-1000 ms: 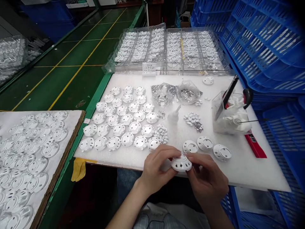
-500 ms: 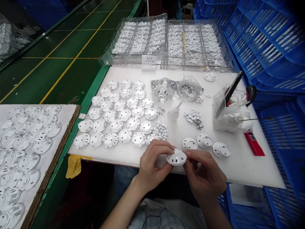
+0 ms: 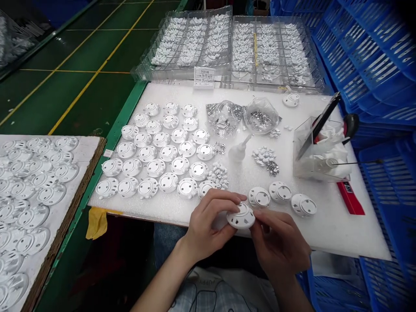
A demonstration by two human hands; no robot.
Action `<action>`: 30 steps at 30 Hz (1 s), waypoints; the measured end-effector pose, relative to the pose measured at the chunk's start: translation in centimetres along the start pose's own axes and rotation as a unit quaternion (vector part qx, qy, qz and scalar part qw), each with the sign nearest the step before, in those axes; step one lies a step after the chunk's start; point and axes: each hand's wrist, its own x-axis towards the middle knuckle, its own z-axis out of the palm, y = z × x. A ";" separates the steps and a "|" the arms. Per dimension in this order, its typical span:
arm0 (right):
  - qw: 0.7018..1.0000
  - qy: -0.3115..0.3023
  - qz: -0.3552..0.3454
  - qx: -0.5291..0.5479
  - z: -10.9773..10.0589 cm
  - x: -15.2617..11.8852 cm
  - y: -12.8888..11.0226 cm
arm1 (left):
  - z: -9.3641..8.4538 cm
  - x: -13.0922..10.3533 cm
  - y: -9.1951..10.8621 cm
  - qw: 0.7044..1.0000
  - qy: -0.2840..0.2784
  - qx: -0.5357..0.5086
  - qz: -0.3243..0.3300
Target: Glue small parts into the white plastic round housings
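Observation:
A white domed disc part with slots around its side is held above the front edge of the foam-topped table. My left hand is closed on it, fingers over the top and thumb at the lower left. At its right rim, the thumb and forefinger of my right hand are pinched together; whether a small piece lies between them is hidden. Just behind are three similar discs, one of them a white disc near my fingertips. Small white pieces lie in a pile beyond my left hand.
Rows of white discs cover the left of the foam sheet. A squeeze bottle, bags of metal bits and a clear tool box stand behind. A red tool lies right. Blue crates flank the table.
The disc in my hands has turned and tilted slightly, showing its slots differently. Both hands keep nearly the same place and hold. The camera view has shifted a little.

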 end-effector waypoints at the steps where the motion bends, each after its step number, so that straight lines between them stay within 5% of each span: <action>1: 1.000 -0.003 -0.004 -0.003 -0.1 0.0 0.0 | 0.0 0.0 0.0 1.000 0.000 0.018 0.005; 7: 0.997 -0.063 -0.037 -0.006 -1.1 0.0 -0.1 | -0.1 -0.1 0.0 0.985 0.006 0.163 0.060; 13: 0.999 -0.022 0.001 0.028 -0.6 0.1 -0.2 | 0.0 -0.2 0.0 0.996 0.040 0.071 0.044; 18: 0.998 -0.053 -0.032 -0.027 0.0 0.7 -0.3 | 0.2 -0.4 0.0 0.998 0.058 0.003 0.027; 24: 0.997 -0.054 -0.040 -0.023 -0.3 0.4 -0.2 | 0.2 -0.3 0.0 0.997 -0.002 0.055 0.048; 30: 0.997 -0.059 -0.045 -0.018 -0.7 0.2 -0.3 | -0.1 -0.2 0.2 0.986 0.019 0.149 0.069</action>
